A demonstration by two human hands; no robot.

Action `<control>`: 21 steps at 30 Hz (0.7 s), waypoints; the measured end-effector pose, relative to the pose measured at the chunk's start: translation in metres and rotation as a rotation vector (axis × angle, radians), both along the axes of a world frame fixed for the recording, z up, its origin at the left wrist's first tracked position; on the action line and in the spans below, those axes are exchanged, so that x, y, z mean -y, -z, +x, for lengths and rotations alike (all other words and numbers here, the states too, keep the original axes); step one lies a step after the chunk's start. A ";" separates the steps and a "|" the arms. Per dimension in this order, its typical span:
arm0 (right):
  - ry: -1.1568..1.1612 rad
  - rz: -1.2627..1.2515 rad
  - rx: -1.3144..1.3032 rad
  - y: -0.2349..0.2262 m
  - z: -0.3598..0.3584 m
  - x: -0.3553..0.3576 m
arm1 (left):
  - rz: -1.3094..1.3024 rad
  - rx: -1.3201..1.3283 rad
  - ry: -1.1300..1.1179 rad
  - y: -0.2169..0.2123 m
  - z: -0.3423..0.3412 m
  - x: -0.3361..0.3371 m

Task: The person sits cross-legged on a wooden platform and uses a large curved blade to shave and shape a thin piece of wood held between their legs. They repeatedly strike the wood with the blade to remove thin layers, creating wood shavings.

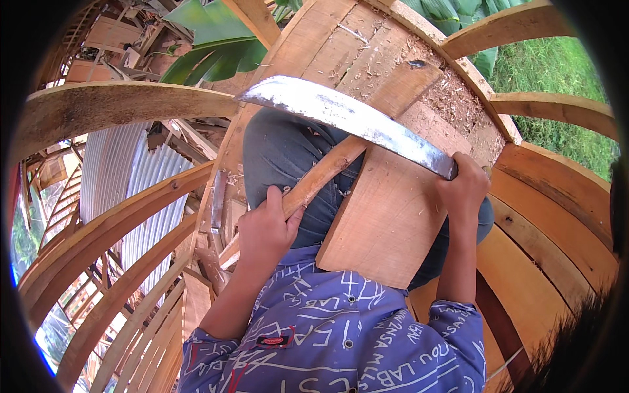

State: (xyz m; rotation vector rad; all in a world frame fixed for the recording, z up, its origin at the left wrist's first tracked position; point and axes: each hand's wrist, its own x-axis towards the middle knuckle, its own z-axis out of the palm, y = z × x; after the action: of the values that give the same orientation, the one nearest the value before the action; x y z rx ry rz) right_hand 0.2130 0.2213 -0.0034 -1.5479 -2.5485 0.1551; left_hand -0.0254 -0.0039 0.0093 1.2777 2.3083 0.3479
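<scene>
My right hand (466, 180) is closed round the grip end of a machete (341, 111), whose long curved blade reaches across to the left in front of my knees. In my left hand (267, 226) is a rough wooden stick (324, 171), slanting up and right. Its far end meets the blade's lower edge in this view; whether they touch, I cannot tell. A wide flat board (386, 216) leans over my lap, right of the stick. Beyond the blade a narrower piece of wood (407, 88) lies on the planks. The machete's handle is mostly hidden by my fingers.
I sit inside a curved wooden frame with bent ribs (118, 111) at the left and planked sides (550, 223) at the right. Wood shavings (458, 108) cover the far planks (321, 62). Corrugated metal sheets (134, 190) and scrap timber lie outside, left.
</scene>
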 end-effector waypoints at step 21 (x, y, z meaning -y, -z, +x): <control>0.303 -0.697 -0.518 -0.052 0.039 0.048 | -0.005 0.110 -0.041 -0.012 -0.004 0.012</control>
State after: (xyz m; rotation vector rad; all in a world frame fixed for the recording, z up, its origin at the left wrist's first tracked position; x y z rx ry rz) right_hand 0.2522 0.1734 0.0485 -1.7600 -1.9037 1.3188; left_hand -0.0295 -0.0161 0.0217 1.1804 2.2435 0.4151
